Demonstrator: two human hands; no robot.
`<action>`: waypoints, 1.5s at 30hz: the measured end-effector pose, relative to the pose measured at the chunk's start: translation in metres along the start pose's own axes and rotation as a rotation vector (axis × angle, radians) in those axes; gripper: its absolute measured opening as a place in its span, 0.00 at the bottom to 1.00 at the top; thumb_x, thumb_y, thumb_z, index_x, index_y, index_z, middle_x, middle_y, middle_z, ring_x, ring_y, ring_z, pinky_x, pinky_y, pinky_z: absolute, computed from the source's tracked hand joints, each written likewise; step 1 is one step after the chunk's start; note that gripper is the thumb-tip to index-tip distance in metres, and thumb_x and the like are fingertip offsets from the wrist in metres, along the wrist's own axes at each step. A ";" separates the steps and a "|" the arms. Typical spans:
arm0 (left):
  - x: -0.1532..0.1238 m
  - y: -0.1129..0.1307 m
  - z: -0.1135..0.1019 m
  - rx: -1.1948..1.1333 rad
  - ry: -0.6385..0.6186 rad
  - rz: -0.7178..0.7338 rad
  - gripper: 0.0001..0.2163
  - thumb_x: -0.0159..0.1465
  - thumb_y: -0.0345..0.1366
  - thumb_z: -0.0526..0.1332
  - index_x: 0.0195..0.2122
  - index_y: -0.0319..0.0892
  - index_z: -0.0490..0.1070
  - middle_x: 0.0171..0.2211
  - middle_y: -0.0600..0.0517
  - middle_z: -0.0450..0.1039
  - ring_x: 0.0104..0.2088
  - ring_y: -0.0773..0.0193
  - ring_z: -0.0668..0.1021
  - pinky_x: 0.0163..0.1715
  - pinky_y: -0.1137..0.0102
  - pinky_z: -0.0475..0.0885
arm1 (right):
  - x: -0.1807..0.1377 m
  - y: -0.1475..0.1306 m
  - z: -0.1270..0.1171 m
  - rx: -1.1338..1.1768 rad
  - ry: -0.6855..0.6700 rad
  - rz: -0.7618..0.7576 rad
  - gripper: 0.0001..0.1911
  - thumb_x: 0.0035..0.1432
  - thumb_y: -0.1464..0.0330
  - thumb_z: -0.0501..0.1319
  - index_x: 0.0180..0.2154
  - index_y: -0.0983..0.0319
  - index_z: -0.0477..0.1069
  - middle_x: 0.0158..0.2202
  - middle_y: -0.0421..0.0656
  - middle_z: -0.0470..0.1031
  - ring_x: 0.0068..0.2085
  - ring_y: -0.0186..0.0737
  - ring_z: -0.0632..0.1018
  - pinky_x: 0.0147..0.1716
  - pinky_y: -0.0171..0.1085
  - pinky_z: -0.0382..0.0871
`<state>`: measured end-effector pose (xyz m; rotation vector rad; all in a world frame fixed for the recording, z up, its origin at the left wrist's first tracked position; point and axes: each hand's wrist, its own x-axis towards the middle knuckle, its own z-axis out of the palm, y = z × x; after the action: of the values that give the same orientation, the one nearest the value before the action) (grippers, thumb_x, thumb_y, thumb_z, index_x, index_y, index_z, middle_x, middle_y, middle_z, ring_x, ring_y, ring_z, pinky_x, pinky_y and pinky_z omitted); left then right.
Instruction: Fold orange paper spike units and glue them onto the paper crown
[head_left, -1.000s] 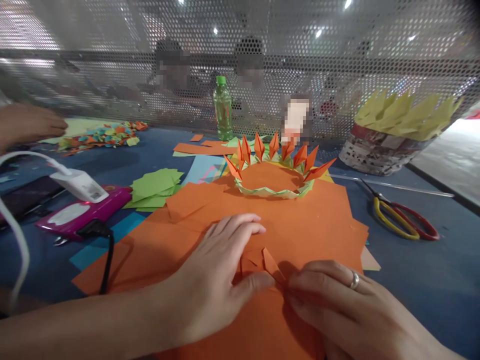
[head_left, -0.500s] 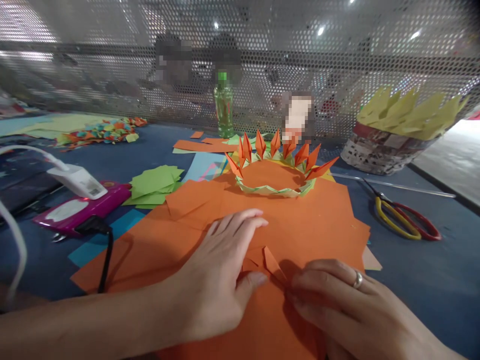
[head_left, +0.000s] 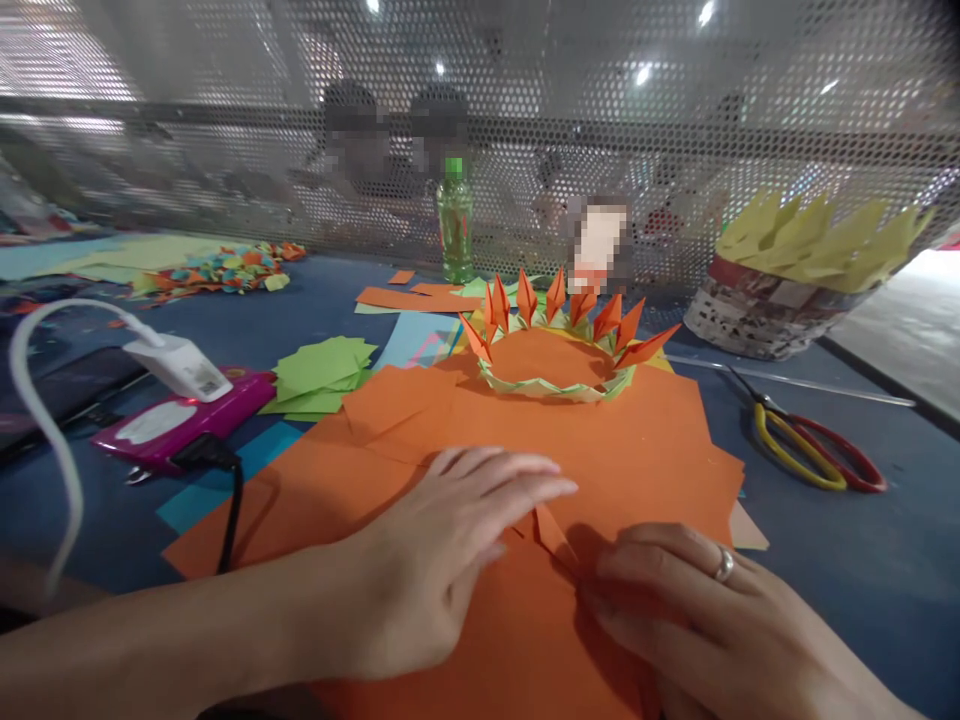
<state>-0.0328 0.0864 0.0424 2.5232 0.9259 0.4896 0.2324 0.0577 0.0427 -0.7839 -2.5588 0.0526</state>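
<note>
A small folded piece of orange paper (head_left: 553, 535) lies low in the middle, over large orange sheets (head_left: 517, 620). Its lower right end is pinched in the fingers of my right hand (head_left: 675, 600), which wears a ring. With fingers stretched out, my left hand (head_left: 457, 540) hovers or rests just left of the folded piece, its fingertips partly over the upper end; whether they touch it I cannot tell. Beyond both hands stands a paper ring (head_left: 555, 390) of pale green folded strips, with several upright orange folded points along its far side.
Scissors (head_left: 814, 450) with yellow and red handles lie at right, near a newspaper-covered pot (head_left: 757, 310) with yellow paper points. Green paper squares (head_left: 322, 370), a pink power strip (head_left: 180, 420) with a white charger, and paper scraps (head_left: 225, 270) are at left. A green bottle (head_left: 455, 225) stands behind.
My left hand has shifted right, its fingers now reaching over the upper end of the folded orange paper. My right hand keeps its pinch. The whole view has tilted slightly.
</note>
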 end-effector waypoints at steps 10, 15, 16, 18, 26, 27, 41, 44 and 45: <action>0.002 0.002 -0.004 0.018 0.063 0.077 0.25 0.55 0.18 0.50 0.52 0.42 0.69 0.48 0.49 0.76 0.48 0.57 0.77 0.51 0.61 0.70 | -0.014 0.017 0.003 -0.250 -0.042 0.000 0.17 0.64 0.73 0.52 0.46 0.58 0.78 0.55 0.43 0.78 0.51 0.49 0.79 0.44 0.45 0.77; 0.005 0.004 -0.003 -0.014 0.013 0.148 0.17 0.61 0.19 0.51 0.46 0.41 0.70 0.41 0.51 0.75 0.41 0.60 0.75 0.46 0.65 0.69 | -0.011 0.017 0.002 -0.341 -0.045 0.080 0.24 0.64 0.74 0.51 0.58 0.60 0.71 0.55 0.44 0.78 0.50 0.50 0.79 0.40 0.46 0.79; 0.005 0.005 -0.003 -0.025 0.001 0.156 0.16 0.63 0.19 0.52 0.46 0.42 0.70 0.40 0.52 0.75 0.41 0.61 0.75 0.47 0.65 0.68 | -0.010 0.017 0.002 -0.345 -0.044 0.090 0.24 0.64 0.74 0.51 0.59 0.61 0.70 0.55 0.45 0.78 0.49 0.50 0.79 0.39 0.46 0.79; 0.007 0.006 -0.003 -0.045 -0.008 0.169 0.13 0.67 0.22 0.53 0.47 0.43 0.70 0.41 0.52 0.75 0.41 0.62 0.75 0.49 0.65 0.67 | -0.008 0.015 0.003 -0.338 -0.042 0.099 0.25 0.63 0.74 0.51 0.59 0.61 0.70 0.55 0.46 0.77 0.49 0.50 0.80 0.38 0.46 0.79; 0.009 0.005 -0.001 0.015 0.049 0.212 0.11 0.70 0.25 0.54 0.46 0.42 0.73 0.52 0.48 0.72 0.50 0.60 0.74 0.53 0.65 0.68 | 0.000 0.013 0.003 -0.287 -0.131 0.106 0.32 0.57 0.77 0.51 0.62 0.55 0.67 0.59 0.43 0.75 0.50 0.48 0.79 0.42 0.49 0.79; 0.009 0.005 -0.002 0.028 0.049 0.232 0.11 0.69 0.24 0.54 0.46 0.42 0.74 0.54 0.48 0.72 0.51 0.60 0.74 0.55 0.65 0.68 | 0.000 0.013 0.003 -0.280 -0.130 0.108 0.33 0.57 0.78 0.51 0.62 0.54 0.67 0.59 0.43 0.75 0.50 0.48 0.79 0.42 0.49 0.79; 0.009 0.008 0.002 0.127 0.037 0.348 0.12 0.73 0.26 0.51 0.47 0.40 0.74 0.49 0.51 0.80 0.49 0.63 0.79 0.62 0.63 0.60 | 0.003 -0.004 -0.002 0.032 0.019 0.066 0.09 0.60 0.65 0.67 0.42 0.60 0.75 0.40 0.43 0.80 0.43 0.38 0.79 0.44 0.33 0.75; 0.009 0.009 0.003 0.107 0.067 0.329 0.11 0.74 0.27 0.52 0.47 0.41 0.74 0.47 0.51 0.80 0.48 0.63 0.79 0.61 0.63 0.60 | 0.004 -0.006 0.001 0.037 -0.020 0.041 0.13 0.61 0.58 0.67 0.41 0.60 0.76 0.39 0.43 0.80 0.43 0.39 0.80 0.42 0.34 0.76; 0.009 0.008 0.003 0.099 0.080 0.328 0.11 0.73 0.27 0.52 0.47 0.41 0.75 0.47 0.50 0.81 0.48 0.63 0.79 0.61 0.63 0.61 | 0.004 -0.007 0.002 0.041 -0.029 0.049 0.12 0.61 0.58 0.67 0.41 0.60 0.76 0.39 0.43 0.80 0.43 0.39 0.80 0.42 0.34 0.76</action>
<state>-0.0205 0.0855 0.0451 2.7786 0.5741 0.6618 0.2255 0.0541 0.0436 -0.8358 -2.5570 0.1318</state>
